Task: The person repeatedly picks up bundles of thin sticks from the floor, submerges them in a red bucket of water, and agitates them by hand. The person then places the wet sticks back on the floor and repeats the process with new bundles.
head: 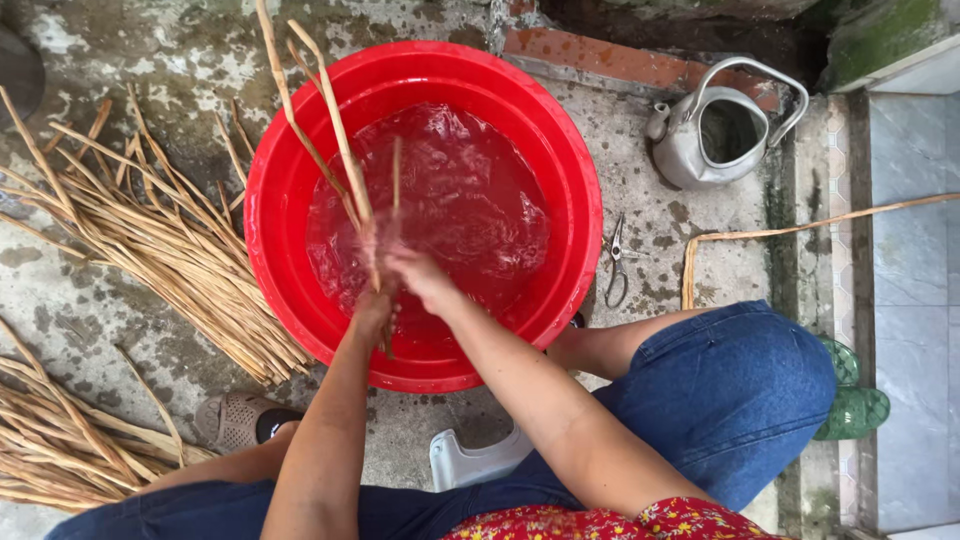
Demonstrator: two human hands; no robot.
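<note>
A big red basin (270,190) full of rippling water sits on the concrete ground in front of me. Both my hands meet over its near side. My left hand (372,308) and my right hand (415,272) are closed around a few long tan reed stalks (335,130) that rise up and to the left, past the basin's far rim. The lower ends of the stalks dip into the water by my hands; motion blurs the fingers.
Piles of dry reed stalks (170,240) lie left of the basin, and more stalks (60,440) at the lower left. A metal kettle (715,135) stands at the upper right, scissors (615,262) beside the basin, a bent strip (760,235) and green glassware (850,395) to the right. My sandalled foot (240,420) and a white stool (470,460) are below.
</note>
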